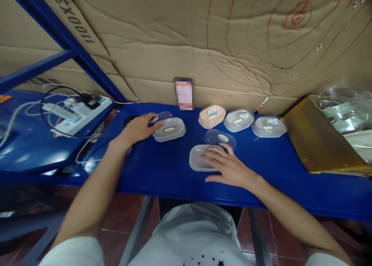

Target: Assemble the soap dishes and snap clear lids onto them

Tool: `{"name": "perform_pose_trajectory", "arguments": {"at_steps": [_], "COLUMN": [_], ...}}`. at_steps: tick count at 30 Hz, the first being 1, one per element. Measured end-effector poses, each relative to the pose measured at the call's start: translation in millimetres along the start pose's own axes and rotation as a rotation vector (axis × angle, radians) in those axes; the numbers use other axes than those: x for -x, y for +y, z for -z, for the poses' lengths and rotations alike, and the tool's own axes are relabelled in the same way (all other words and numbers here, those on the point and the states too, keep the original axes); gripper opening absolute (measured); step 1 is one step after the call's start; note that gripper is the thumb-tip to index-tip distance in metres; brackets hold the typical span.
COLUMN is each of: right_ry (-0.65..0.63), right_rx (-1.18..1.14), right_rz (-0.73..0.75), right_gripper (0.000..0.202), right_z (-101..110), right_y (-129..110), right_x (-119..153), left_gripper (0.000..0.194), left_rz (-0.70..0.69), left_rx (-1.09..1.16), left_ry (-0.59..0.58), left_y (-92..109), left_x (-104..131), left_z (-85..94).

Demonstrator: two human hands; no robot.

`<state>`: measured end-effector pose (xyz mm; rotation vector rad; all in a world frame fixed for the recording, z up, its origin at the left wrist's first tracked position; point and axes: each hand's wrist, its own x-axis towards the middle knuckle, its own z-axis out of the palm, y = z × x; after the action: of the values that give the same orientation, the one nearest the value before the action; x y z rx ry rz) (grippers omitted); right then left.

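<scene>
At the left, my left hand point(139, 128) has its thumb and index finger around the end of a clear plastic lid point(166, 115). Just in front of that lid is a white oval tray point(177, 131) with a small pale oblong piece point(170, 129) in its middle; my thumb reaches its rim. My right hand point(229, 167) is spread over a second white tray point(196, 159), fingertips inside it and thumb apart. The tray's middle is partly hidden by those fingers. Behind it lies another clear lid point(215, 136) with a round sticker.
Along the back stand a peach lidded case point(211, 117) and two white lidded cases point(238, 120) point(269, 127). A phone point(184, 94) leans on the cardboard wall. An open carton point(312, 142) with clear plastic pieces is at right; a power strip point(83, 114) with cables is left.
</scene>
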<state>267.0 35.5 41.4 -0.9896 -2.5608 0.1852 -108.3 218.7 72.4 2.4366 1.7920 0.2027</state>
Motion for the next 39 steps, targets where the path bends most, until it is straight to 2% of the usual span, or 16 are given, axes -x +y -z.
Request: {"name": "perform_pose_trajectory", "arguments": {"at_steps": [4,8,12,15,19,22,25,29,34,36,39], "right_ry": [0.002,0.034,0.054,0.093,0.228,0.355,0.429,0.283,0.125,0.096,0.144], "right_rx": [0.025,0.006,-0.007,-0.048,-0.205,-0.308,-0.22,0.078,0.346,0.415,0.464], "right_rz": [0.045,0.039,0.039,0.026,-0.015,-0.115,-0.15,-0.28,-0.515,-0.566,-0.596], "right_gripper": [0.038,0.033,0.031,0.028,0.029,0.029,0.029,0.035,0.04,0.044,0.048], "right_z": [-10,-9,-5,-2,8,25,49,67,50,47,51], "right_y": [-8,-6,-8,-9,-7,-2,4,15,31,35,40], "right_x": [-2,-3,-4,-3,-2,1,11,51,116,124,109], "left_gripper": [0.056,0.044,0.042,0.039,0.035,0.035,0.034,0.037,0.046,0.047,0.044], "left_rz": [-0.054,-0.25,-0.266,-0.25,-0.273,-0.274,-0.266,-0.231,-0.133,-0.098,-0.084], "left_rx": [-0.073,-0.187,-0.17,-0.123,-0.075,-0.033,-0.013,-0.053,-0.239,-0.277,-0.289], "left_ry": [0.068,0.192,0.198,0.174,0.152,0.148,0.151,0.21,0.29,0.287,0.259], "left_y": [22,62,83,83,79,79,80,78,69,65,61], "left_x": [14,36,49,51,53,57,62,75,74,66,55], "left_z": [0.1,-14.9,-30.9,-36.1,-36.2,-34.5,-30.5,-20.1,-12.1,-14.0,-20.8]}}
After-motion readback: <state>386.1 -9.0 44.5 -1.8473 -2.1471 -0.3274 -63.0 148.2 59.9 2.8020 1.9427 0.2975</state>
